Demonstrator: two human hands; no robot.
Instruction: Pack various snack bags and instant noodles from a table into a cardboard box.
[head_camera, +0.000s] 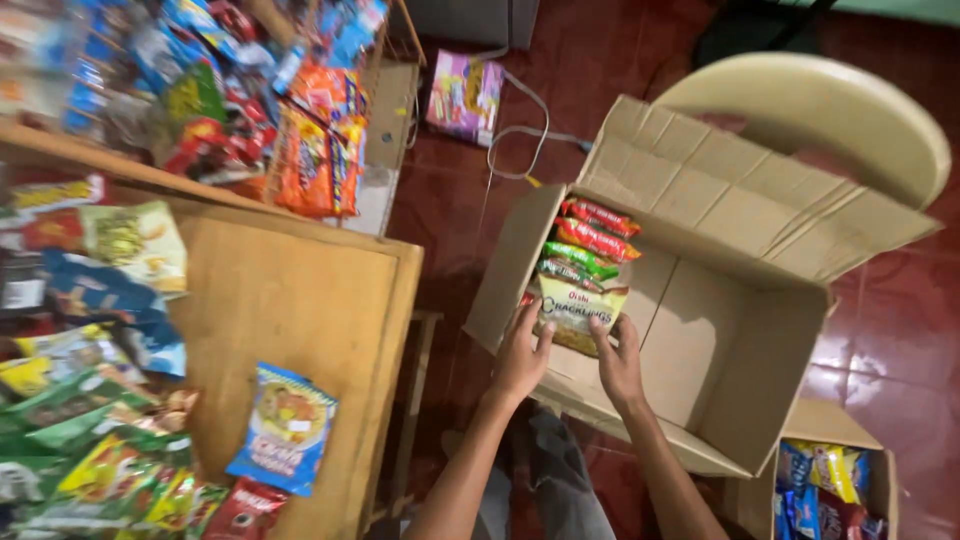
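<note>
A large open cardboard box stands on the red floor. Inside, along its left wall, stands a row of snack packets, red ones at the far end and green ones nearer. The nearest is a cream and yellow snack packet. My left hand grips its left edge and my right hand grips its right edge, both just inside the box's near left corner. The rest of the box floor is bare cardboard.
A wooden table at the left carries many snack packets, including a blue packet near its edge. Behind it are shelves of packets. A cream plastic chair stands behind the box. A smaller box with packets sits at lower right.
</note>
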